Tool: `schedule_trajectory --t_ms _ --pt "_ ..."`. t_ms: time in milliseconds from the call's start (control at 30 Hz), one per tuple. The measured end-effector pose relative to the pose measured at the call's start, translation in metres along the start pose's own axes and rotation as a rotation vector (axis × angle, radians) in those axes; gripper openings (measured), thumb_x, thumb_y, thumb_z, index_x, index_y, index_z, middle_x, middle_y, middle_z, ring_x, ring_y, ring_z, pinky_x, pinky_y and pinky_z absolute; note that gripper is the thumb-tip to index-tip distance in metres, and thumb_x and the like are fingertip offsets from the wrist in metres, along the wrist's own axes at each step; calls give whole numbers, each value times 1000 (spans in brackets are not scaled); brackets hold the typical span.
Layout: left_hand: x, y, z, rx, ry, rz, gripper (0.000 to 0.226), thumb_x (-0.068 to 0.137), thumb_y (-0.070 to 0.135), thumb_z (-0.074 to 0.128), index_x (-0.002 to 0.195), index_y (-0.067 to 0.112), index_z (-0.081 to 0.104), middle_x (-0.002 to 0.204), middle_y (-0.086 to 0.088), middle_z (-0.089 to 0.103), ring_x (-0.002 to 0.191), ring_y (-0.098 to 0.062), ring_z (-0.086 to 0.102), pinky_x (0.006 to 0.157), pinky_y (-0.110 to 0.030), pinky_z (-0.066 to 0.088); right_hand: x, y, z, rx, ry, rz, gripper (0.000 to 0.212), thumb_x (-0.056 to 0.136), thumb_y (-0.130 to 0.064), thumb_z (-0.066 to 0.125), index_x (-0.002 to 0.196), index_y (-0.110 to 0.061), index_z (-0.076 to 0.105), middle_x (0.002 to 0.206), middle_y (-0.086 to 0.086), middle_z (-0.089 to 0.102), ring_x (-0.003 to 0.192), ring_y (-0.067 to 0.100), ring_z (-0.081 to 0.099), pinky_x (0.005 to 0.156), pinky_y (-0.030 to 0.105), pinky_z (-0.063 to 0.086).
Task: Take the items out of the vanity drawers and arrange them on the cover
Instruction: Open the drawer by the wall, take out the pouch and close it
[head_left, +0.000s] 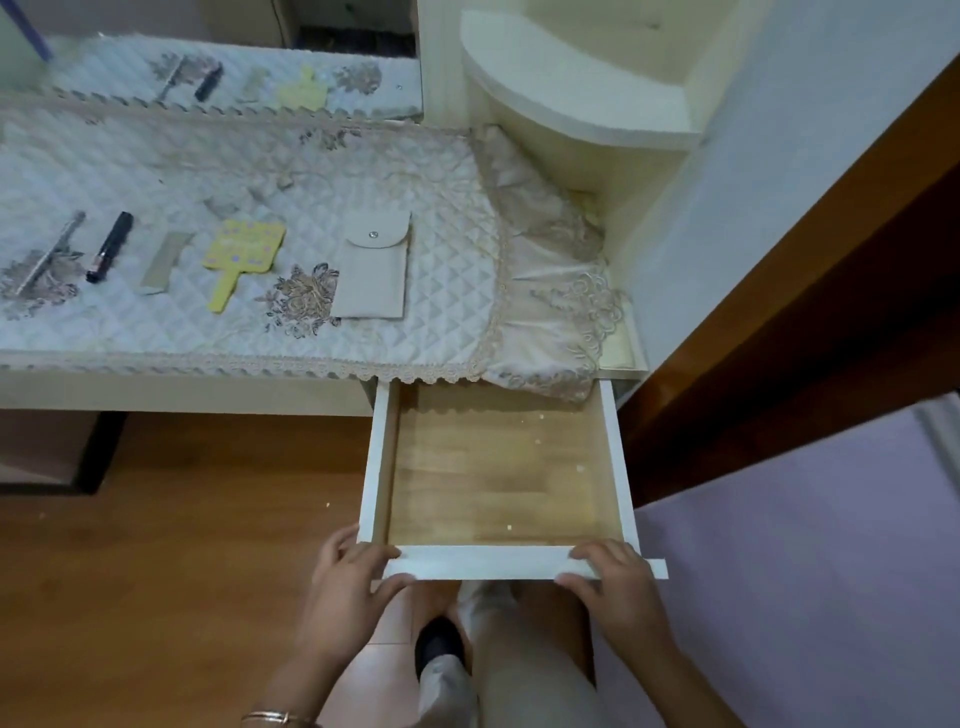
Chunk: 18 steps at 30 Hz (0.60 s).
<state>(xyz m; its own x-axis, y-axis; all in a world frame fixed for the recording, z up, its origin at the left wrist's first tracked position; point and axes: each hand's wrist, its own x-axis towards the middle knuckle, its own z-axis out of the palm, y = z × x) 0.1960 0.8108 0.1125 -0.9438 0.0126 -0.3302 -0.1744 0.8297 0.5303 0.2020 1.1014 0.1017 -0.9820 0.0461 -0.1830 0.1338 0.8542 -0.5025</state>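
A white drawer (377, 467) with a bare wooden bottom stands pulled far out of the vanity, nothing inside it. My left hand (345, 587) grips the left end of its front panel and my right hand (613, 582) grips the right end, fingers curled over the top edge. On the quilted white cover (426, 171) lie, in a row from left to right, a thin silver stick (49, 253), a black tube (110, 246), a beige comb (165, 261), a yellow hand mirror (240, 258) and a beige snap pouch (375, 270).
A mirror (208, 62) behind the vanity reflects the laid-out items. A cream curved shelf unit (576, 98) rises at the right, with a brown door frame (810, 291) beyond it. Below lie wooden floor (156, 545) and my legs under the drawer.
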Motion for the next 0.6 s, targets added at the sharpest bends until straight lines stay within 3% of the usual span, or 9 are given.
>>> schedule_trajectory --t_ms 67,133,200,300,400,500,600 --pt "12 5 -4 28 5 3 63 69 72 48 105 22 63 108 9 67 132 -16 22 97 -31 36 15 1 -2 -2 -8 10 21 70 -32 75 83 -17 70 88 -1 70 87 25 62 73 28 40" --pt "30 7 -8 42 21 34 93 57 90 19 105 23 63 106 12 66 130 -13 19 97 -32 37 34 0 -4 -9 1 5 23 71 -31 76 87 -17 70 91 0 70 90 25 62 74 27 38" --pt "50 9 -13 48 41 33 103 54 92 5 106 24 62 108 10 66 131 -16 25 97 -35 38 56 -3 -6 -28 -2 -12 31 71 -39 68 94 -17 69 95 1 69 93 26 61 76 29 41" --pt "80 17 -19 137 147 91 82 72 81 20 114 19 55 119 -4 62 124 -31 44 95 -45 43 90 -6 -10 -105 29 -59 46 68 -42 61 107 -19 62 107 2 65 103 24 55 84 37 48" --pt "106 28 -24 190 219 71 76 76 63 42 133 13 36 137 -12 44 130 -29 34 103 -48 37 123 -11 -16 -236 125 -140 61 61 -44 69 114 -21 53 114 4 64 109 18 41 91 35 44" --pt "133 35 -32 273 270 136 76 81 66 27 138 16 29 140 -9 34 133 -27 25 111 -37 21 151 -20 -22 -294 162 -178 82 51 -39 84 121 -19 47 121 7 59 113 22 37 94 34 26" --pt "157 38 -37 334 271 142 72 86 64 15 133 14 37 135 -9 40 128 -30 31 108 -38 19 172 -26 -23 -345 227 -190 88 48 -37 87 123 -18 45 124 9 59 112 25 38 94 39 25"
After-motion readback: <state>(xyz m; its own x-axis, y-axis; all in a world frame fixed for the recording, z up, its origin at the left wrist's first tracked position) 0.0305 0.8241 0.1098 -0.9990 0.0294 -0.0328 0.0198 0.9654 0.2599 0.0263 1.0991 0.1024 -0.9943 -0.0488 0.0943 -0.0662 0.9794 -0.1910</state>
